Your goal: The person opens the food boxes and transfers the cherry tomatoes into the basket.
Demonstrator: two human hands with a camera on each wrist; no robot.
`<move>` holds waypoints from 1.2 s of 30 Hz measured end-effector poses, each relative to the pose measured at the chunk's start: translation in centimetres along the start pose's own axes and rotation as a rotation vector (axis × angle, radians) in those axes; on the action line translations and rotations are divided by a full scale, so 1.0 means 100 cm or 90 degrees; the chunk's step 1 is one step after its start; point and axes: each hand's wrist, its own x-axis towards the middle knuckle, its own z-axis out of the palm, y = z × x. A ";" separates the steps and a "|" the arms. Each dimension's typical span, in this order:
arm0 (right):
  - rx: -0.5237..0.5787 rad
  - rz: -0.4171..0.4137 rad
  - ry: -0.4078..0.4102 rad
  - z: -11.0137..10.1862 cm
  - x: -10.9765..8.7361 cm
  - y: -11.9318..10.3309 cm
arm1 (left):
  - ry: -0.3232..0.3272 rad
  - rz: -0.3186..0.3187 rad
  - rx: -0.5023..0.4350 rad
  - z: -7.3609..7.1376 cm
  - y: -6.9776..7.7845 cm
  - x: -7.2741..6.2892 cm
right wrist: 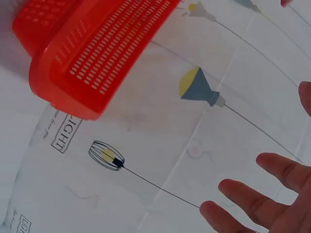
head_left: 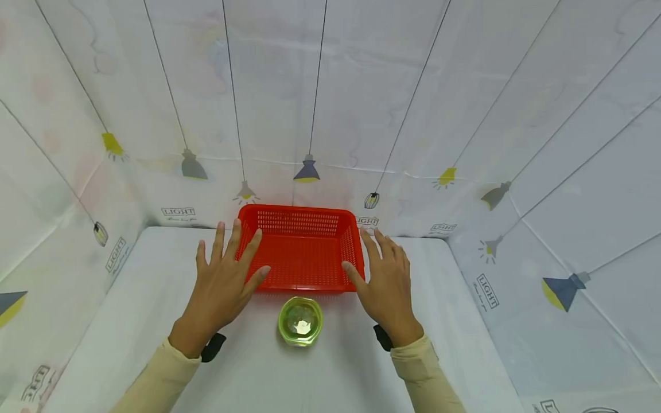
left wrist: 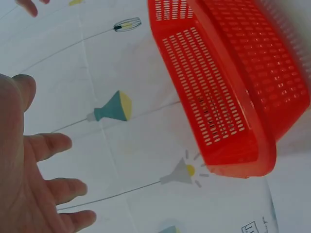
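Observation:
Both hands hover over the white table with fingers spread and nothing held. My left hand (head_left: 219,289) is at the left side of a red plastic basket (head_left: 302,282), its fingers overlapping the rim in the head view. On the basket's other side is my right hand (head_left: 386,287), thumb near the front right corner. Both wrist views show a gap between fingers and basket. The basket has perforated walls and looks empty. In front of it sits a small round container (head_left: 300,322), clear with a yellow-green rim, between the two forearms and touched by neither hand.
A white table (head_left: 258,378) carries the basket near its back edge. Pale sheets printed with hanging lamps (head_left: 307,169) and the word LIGHT enclose the table at the back and both sides. A dark band (head_left: 213,347) sits on the left wrist, another (head_left: 383,338) on the right.

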 end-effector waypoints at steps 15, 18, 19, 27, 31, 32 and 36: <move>0.111 -0.017 0.074 0.038 -0.041 -0.010 | 0.083 -0.028 -0.105 0.043 -0.008 -0.037; 0.123 0.004 0.061 0.048 -0.053 -0.012 | 0.089 -0.047 -0.133 0.054 -0.009 -0.046; 0.125 0.012 0.056 0.051 -0.057 -0.012 | 0.089 -0.053 -0.139 0.058 -0.010 -0.049; 0.177 0.077 0.001 0.073 -0.081 -0.014 | 0.068 -0.084 -0.195 0.089 -0.012 -0.071; 0.211 0.107 -0.030 0.081 -0.090 -0.015 | 0.058 -0.097 -0.214 0.099 -0.014 -0.079; 0.220 0.114 -0.033 0.083 -0.092 -0.014 | 0.061 -0.099 -0.216 0.101 -0.014 -0.081; 0.246 0.131 -0.041 0.088 -0.100 -0.013 | 0.094 -0.100 -0.223 0.105 -0.012 -0.086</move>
